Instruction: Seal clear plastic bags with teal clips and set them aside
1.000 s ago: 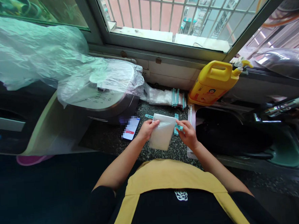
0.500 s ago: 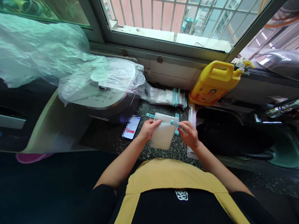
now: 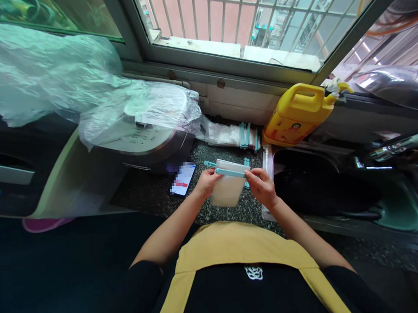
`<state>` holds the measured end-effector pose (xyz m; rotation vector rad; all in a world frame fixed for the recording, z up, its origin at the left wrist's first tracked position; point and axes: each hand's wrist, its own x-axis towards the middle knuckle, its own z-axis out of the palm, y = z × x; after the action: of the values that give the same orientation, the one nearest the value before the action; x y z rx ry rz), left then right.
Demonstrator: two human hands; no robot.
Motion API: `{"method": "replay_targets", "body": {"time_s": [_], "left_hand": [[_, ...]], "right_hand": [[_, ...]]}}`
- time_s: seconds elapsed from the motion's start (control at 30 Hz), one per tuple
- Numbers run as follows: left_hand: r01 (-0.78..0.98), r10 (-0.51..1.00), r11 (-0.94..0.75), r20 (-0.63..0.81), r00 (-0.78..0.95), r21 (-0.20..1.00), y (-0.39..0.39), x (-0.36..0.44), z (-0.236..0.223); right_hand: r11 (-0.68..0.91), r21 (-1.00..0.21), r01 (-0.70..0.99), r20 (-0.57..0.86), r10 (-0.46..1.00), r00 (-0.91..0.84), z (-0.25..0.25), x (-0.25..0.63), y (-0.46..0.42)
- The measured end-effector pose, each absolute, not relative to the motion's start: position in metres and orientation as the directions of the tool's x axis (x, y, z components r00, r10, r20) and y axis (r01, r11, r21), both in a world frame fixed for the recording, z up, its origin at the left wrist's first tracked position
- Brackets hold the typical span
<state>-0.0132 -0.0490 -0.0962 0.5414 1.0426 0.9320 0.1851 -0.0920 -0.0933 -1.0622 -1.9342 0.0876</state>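
A translucent plastic bag with pale contents is held over the speckled counter. Across its upper part lies a light-blue bag sealing clip. My left hand is closed at the clip's left end and the bag's edge. At the clip's right end, my right hand pinches with thumb and fingers. Whether the clip is fastened I cannot tell. More blue clips show behind the bag, one at its upper left and others by its right edge.
A phone lies left of my hands. Behind stand a plastic-covered cooker and a row of bags with blue clips. A yellow jug stands by the sink, which holds a dark pan.
The clip, earlier held angled in my right hand at the bag's right side, now lies across the bag. My left hand has shifted slightly down onto the clip's left end.
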Motion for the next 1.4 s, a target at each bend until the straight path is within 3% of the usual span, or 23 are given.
{"method": "replay_targets", "body": {"time_s": [0.2, 0.8, 1.4], "left_hand": [[-0.41, 0.88, 0.474, -0.44, 0.182, 0.779, -0.051, -0.013, -0.096], [-0.227, 0.944, 0.317, -0.284, 0.166, 0.921, -0.052, -0.017, -0.098], [-0.104, 0.948, 0.244, -0.214, 0.235, 0.964, -0.049, -0.021, -0.098]], "right_hand": [[0.657, -0.352, 0.666, 0.722, 0.644, -0.253, -0.093, 0.183, -0.091], [0.609, -0.375, 0.698, 0.658, 0.706, -0.263, -0.104, 0.184, -0.09], [0.575, -0.397, 0.716, 0.615, 0.745, -0.258, -0.11, 0.183, -0.091]]}}
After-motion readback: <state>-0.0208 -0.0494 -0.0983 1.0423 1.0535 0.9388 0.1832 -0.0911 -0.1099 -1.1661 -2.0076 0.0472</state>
